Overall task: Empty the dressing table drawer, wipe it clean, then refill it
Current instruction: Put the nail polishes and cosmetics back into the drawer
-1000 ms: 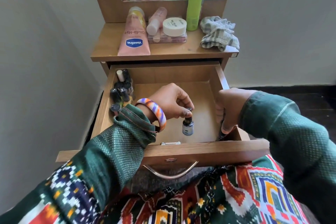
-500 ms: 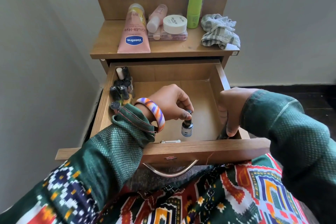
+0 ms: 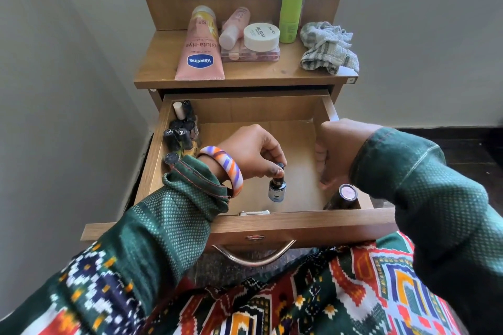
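Head view: left hand [image 3: 253,149] pinches a small bottle [image 3: 277,190] by its cap, upright in the open drawer's [image 3: 272,221] near middle. Right hand [image 3: 333,152] hangs loosely curled beside a dark tube [image 3: 345,196], near right corner.

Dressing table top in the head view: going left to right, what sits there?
Vaseline tube → pink bottle → white jar → green bottle → crumpled cloth.
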